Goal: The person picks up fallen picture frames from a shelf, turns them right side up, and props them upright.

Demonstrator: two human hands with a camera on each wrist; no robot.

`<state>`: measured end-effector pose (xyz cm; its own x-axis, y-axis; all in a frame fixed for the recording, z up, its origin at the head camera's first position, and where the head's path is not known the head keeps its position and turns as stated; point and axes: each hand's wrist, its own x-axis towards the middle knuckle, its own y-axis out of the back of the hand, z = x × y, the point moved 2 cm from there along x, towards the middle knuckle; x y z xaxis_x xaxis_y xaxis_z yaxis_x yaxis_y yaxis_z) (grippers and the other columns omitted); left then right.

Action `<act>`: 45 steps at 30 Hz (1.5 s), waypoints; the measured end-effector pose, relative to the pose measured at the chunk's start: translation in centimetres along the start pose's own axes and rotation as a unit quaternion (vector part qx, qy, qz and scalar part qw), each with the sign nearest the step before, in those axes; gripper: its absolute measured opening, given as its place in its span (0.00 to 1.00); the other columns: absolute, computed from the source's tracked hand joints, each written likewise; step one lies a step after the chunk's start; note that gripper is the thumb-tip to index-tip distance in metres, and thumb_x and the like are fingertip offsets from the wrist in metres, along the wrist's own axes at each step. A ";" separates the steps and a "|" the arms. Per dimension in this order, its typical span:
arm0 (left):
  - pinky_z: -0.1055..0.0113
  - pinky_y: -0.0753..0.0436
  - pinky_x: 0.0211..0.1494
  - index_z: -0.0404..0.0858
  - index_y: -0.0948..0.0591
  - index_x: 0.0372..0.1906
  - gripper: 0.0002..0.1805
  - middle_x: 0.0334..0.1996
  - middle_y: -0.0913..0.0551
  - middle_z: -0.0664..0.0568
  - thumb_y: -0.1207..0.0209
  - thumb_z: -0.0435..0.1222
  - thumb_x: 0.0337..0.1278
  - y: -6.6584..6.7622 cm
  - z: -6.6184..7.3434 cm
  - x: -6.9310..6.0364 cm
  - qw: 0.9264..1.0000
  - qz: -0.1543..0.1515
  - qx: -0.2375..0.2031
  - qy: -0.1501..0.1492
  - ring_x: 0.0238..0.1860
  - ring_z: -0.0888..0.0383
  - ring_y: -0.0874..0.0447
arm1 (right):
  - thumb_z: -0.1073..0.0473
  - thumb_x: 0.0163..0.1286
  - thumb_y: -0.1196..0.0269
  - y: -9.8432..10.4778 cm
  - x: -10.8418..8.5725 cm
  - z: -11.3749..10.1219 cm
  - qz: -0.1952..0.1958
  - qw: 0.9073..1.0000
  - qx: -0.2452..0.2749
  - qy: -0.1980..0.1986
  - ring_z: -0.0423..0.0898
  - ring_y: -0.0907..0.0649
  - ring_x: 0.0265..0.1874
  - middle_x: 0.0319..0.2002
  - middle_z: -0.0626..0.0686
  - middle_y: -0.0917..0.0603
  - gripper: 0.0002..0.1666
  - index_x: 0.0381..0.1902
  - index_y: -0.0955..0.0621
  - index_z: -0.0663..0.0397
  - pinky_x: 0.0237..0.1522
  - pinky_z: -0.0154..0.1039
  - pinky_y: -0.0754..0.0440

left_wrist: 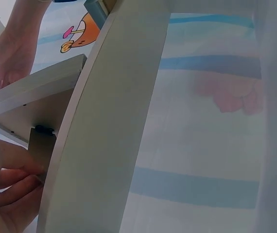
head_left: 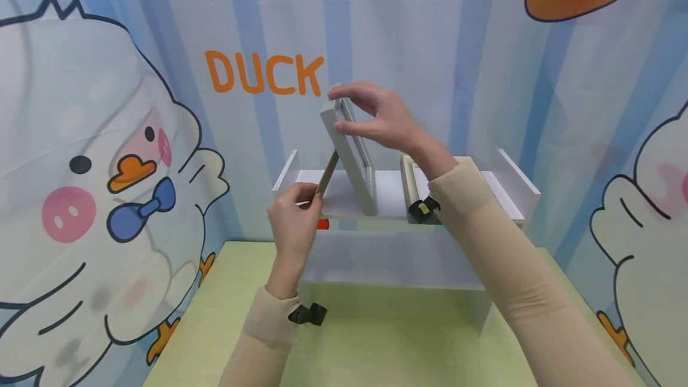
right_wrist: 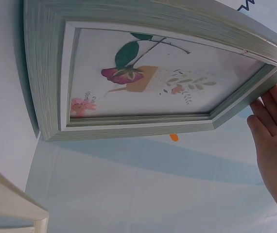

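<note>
A grey-green picture frame (head_left: 352, 160) stands tilted on the white shelf's upper board, its lower edge resting there. The right wrist view shows its front, with a pressed rose (right_wrist: 124, 75) behind the pane. My right hand (head_left: 378, 115) grips the frame's top end, fingers over the edge and thumb against the near side. Behind the frame, my left hand (head_left: 294, 214) pinches the support leg (head_left: 328, 173) near its free end. In the left wrist view, that leg (left_wrist: 42, 150) swings out from the frame's back at a dark hinge, beside the left fingers (left_wrist: 17, 160).
A second, cream-coloured frame (head_left: 407, 181) stands on the shelf, partly behind my right forearm. The white shelf (head_left: 392, 255) has raised side panels (head_left: 518, 178) and stands on a yellow-green table (head_left: 398, 339). Behind it hangs a striped curtain (head_left: 419, 46) with duck drawings.
</note>
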<state>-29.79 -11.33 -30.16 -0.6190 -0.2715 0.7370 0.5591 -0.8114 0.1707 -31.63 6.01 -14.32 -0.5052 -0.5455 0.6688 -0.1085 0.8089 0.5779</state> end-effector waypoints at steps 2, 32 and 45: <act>0.65 0.13 0.36 0.34 0.15 0.32 0.04 0.28 0.13 0.46 0.38 0.29 0.51 0.1 0.0 0.0 1.000 0.003 0.011 0.002 0.29 0.56 0.13 | 0.65 0.59 0.33 0.0 0.0 -0.1 -0.003 1.000 0.000 0.002 0.51 0.30 0.66 0.60 0.62 0.25 0.28 0.57 0.25 0.67 0.69 0.37 0.35; 0.62 0.13 0.39 0.32 0.16 0.35 0.05 0.31 0.13 0.44 0.38 0.28 0.53 0.8 -0.1 0.1 0.999 0.011 0.034 -0.013 0.32 0.54 0.14 | 0.68 0.59 0.34 -0.4 0.3 -0.4 -0.025 1.000 0.013 -0.002 0.51 0.29 0.64 0.59 0.62 0.25 0.28 0.58 0.26 0.69 0.69 0.39 0.35; 0.64 0.14 0.44 0.36 0.17 0.46 0.15 0.39 0.15 0.46 0.34 0.37 0.53 1.7 3.9 1.4 0.997 0.027 -0.062 -0.041 0.39 0.56 0.14 | 0.63 0.64 0.37 1.2 0.7 3.9 -0.009 0.996 0.047 -0.075 0.47 0.30 0.66 0.64 0.58 0.28 0.30 0.64 0.30 0.62 0.69 0.37 0.35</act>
<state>-27.59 -11.10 -26.28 -0.5394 -0.2768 0.7953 0.5144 -0.8561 0.0510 -35.47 7.47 -14.99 -0.6245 -0.5269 0.5765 -0.1947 0.8199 0.5385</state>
